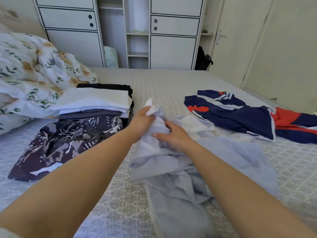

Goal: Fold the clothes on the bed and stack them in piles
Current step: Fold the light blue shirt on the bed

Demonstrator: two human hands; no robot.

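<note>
Both arms reach forward over the bed (171, 83), which is covered by a pale patterned spread. The left hand (143, 120) is curled tight around a bunched upper end of a crumpled pale lilac-blue garment (171, 177) with white trim, lifting that end slightly off the cover — a white edge pokes out above the fist. The right hand (173, 136) lies on the same garment just beside the left, fingers bent and pressing into the gathered cloth; whether it truly pinches the fabric I cannot tell for certain, though the fingertips dig into the folds. The rest of the garment trails loosely toward the camera, unfolded, in the middle of the bed.

To the left sits a stack of folded clothes (96, 102) — white pieces on top, a grey one beneath, black at the back. In front of it, touching its base, lies a dark camouflage-print garment (60, 146), spread flat. Well apart on the right lies a rumpled navy, red and white sports garment (240, 114). A floral duvet (30, 69) is heaped at far left, and a white wardrobe (173, 40) stands behind the bed.
</note>
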